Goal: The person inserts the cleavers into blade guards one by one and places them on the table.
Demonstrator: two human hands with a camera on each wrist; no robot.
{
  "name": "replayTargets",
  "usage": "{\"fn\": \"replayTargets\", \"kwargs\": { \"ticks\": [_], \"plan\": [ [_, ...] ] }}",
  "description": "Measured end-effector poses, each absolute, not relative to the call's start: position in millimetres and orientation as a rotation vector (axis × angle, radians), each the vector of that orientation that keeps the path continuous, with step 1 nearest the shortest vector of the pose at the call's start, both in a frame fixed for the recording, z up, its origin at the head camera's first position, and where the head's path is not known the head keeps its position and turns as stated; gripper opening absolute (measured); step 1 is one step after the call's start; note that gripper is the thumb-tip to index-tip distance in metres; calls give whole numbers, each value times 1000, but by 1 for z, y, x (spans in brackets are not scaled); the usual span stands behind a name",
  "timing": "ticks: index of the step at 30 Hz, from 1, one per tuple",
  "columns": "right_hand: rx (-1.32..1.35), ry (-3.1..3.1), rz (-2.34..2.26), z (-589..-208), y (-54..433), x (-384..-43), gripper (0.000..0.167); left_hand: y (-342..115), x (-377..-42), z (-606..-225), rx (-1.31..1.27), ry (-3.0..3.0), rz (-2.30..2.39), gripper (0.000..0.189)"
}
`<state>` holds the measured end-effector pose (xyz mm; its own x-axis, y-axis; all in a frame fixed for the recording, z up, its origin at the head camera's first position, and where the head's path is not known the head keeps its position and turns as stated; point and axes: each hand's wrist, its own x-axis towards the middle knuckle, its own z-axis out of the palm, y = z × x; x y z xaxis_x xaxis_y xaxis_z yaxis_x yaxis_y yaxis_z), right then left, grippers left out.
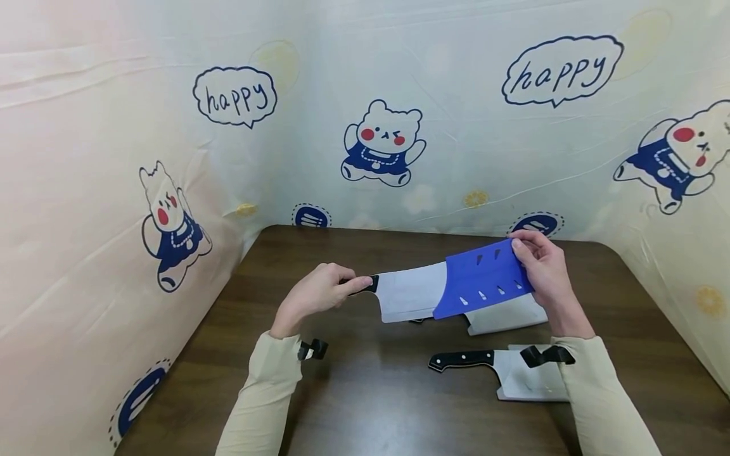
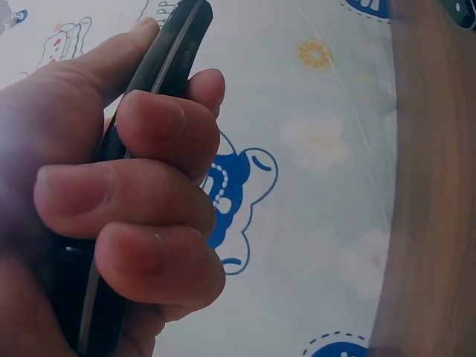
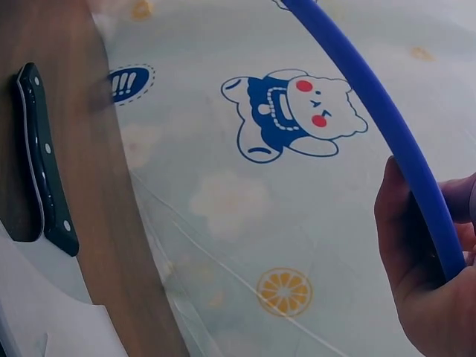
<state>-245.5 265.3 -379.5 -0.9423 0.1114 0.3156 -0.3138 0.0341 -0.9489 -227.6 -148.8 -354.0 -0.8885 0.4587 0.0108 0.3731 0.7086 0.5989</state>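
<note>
My left hand grips the black handle of a cleaver, its fingers curled round it in the left wrist view. The cleaver's broad steel blade points right, held up over the table. A blue blade cover with small slots encloses the far part of the blade. At the cover's outer end my right hand pinches it between thumb and fingers. The right wrist view shows the blue cover edge-on, bowed slightly.
Behind the blue cover a second cleaver lies on the brown wooden table. Closer in, another cleaver with a riveted black handle lies in a whitish cover, partly under the right forearm. A printed curtain surrounds the table's back and sides.
</note>
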Motion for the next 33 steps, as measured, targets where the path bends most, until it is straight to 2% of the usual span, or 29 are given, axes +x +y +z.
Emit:
{"fn": "replayTargets", "kwargs": {
  "ticks": [5, 10, 16, 23, 33],
  "plan": [
    [204, -2017, 2017, -379, 253, -244, 17, -142, -228, -356, 674, 2766, 960, 40],
    [212, -2144, 1924, -380, 229, -239, 24, -126, -231, -360, 754, 2751, 963, 39],
    [209, -2207, 1839, -381, 210, -231, 30, -119, -228, -360, 735, 2790, 943, 39],
    [239, -2309, 1860, -384, 205, -230, 38, -120, -230, -362, 719, 2822, 929, 43],
    [297, -2362, 1854, -379, 206, -227, 40, -122, -229, -360, 757, 2786, 939, 46]
  ]
}}
